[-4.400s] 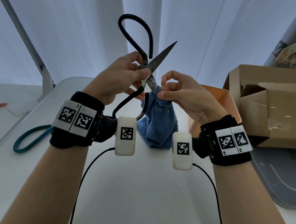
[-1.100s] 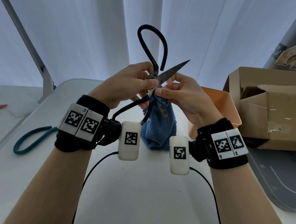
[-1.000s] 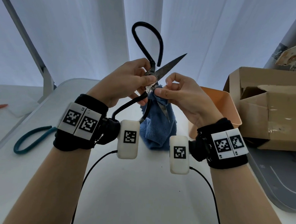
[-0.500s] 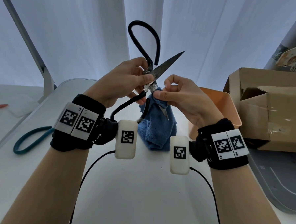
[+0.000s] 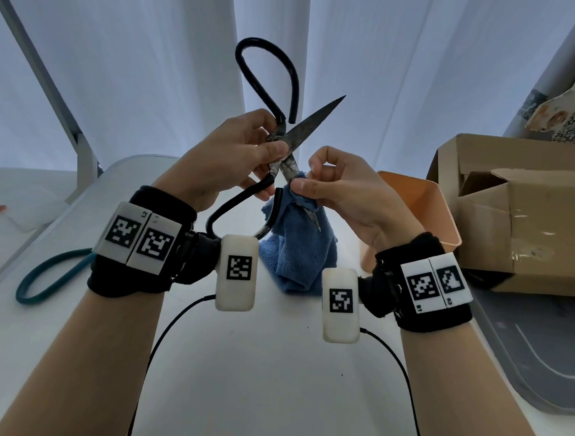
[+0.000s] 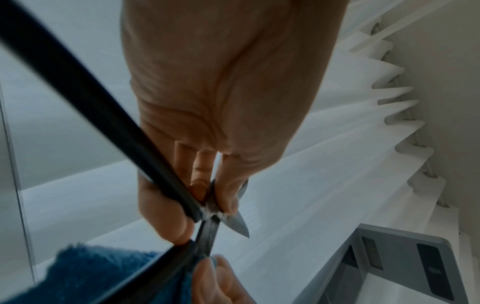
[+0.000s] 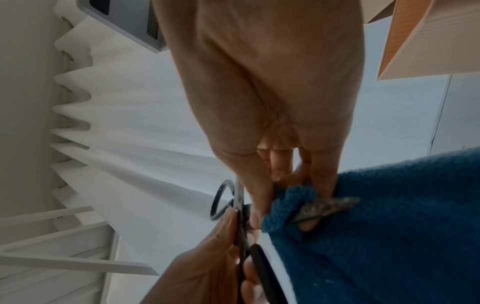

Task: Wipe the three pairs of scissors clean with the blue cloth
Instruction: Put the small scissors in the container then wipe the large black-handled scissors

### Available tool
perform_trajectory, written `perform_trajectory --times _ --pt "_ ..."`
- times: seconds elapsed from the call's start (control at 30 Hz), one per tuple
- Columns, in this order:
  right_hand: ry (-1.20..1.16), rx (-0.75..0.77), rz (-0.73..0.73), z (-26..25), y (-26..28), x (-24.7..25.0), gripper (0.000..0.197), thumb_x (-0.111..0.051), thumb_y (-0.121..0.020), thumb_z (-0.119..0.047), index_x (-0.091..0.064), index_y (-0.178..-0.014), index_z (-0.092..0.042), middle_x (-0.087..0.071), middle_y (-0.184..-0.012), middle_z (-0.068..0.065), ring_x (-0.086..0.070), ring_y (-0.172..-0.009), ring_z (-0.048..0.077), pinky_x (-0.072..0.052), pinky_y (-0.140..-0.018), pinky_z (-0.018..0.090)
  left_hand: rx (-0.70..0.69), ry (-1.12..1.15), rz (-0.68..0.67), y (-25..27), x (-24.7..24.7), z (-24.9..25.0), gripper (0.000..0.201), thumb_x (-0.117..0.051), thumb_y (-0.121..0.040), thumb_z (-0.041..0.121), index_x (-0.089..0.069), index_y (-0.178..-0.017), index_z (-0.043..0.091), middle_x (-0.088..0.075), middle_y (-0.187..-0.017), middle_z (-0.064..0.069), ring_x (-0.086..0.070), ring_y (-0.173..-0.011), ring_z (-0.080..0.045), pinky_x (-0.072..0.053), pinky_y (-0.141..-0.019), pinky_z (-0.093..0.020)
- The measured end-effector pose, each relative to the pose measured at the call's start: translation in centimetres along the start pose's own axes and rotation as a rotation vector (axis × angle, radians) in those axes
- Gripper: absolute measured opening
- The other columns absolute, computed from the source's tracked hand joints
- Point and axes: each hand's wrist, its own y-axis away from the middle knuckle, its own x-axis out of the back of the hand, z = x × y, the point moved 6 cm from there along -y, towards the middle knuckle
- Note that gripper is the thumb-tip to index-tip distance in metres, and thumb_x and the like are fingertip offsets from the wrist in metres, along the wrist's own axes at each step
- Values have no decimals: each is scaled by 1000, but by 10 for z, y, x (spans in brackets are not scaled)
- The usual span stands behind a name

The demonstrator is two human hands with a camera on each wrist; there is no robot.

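Black-handled scissors (image 5: 314, 117) hang open in the air above the table, one rusty blade pointing up right. My left hand (image 5: 236, 148) pinches them at the pivot, as the left wrist view shows for the black handle (image 6: 103, 115). My right hand (image 5: 341, 184) pinches the blue cloth (image 5: 297, 251) round the lower blade, whose tip (image 7: 327, 206) pokes out of the cloth (image 7: 389, 236). The cloth's lower end rests on the white table (image 5: 270, 383). A teal-handled pair (image 5: 22, 295) lies on the table at left, partly behind my left wrist. No third pair shows.
An orange bin (image 5: 420, 204) stands just right of my right hand, with a cardboard box (image 5: 529, 214) beyond it. A grey tray (image 5: 539, 347) lies at the right edge. White curtains hang behind the table. The table's left edge runs close by the teal pair.
The scissors have shifted slightly left. My right hand has slid the cloth from beside the pivot a little down the lower blade. Both grips are unchanged.
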Motion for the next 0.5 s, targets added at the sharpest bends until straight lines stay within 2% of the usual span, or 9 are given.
perform_trajectory --times 0.1,0.2,0.27,0.37,0.5 --pt "-10 16 26 1 -1 -1 30 -73 -85 4 -49 -78 -13 -59 -87 22 -59 -86 31 -47 -76 34 0 -17 -25 -1 -4 0 14 -57 -101 16 -53 -107 4 -56 -86 -8 -63 -61 -26 -56 -54 -34" --pt "-21 28 38 2 -2 -1 29 -72 -86 4 -50 -79 -14 -61 -81 15 -59 -85 28 -47 -74 31 7 -14 -18 -2 -3 -2 15 -57 -101 16 -53 -109 4 -56 -88 -9 -63 -60 -26 -56 -54 -34" --pt "-14 19 5 2 -2 -1 28 -70 -87 4 -49 -79 -13 -58 -86 19 -59 -85 28 -47 -74 30 10 0 -3 -2 0 -2 12 -57 -100 15 -54 -108 5 -56 -86 -7 -63 -59 -24 -55 -53 -34" --pt "10 -3 -30 0 -2 -1 29 -71 -87 4 -49 -79 -13 -58 -85 17 -59 -80 26 -48 -72 28 11 8 12 -2 2 -2 10 -57 -100 14 -54 -106 6 -56 -84 -6 -61 -58 -23 -56 -53 -34" --pt "6 0 -3 2 -1 0 28 -72 -87 1 -49 -79 -13 -59 -79 11 -60 -83 26 -48 -75 30 12 3 -8 -1 0 -2 9 -56 -101 14 -54 -105 7 -57 -87 -9 -62 -58 -25 -56 -54 -34"
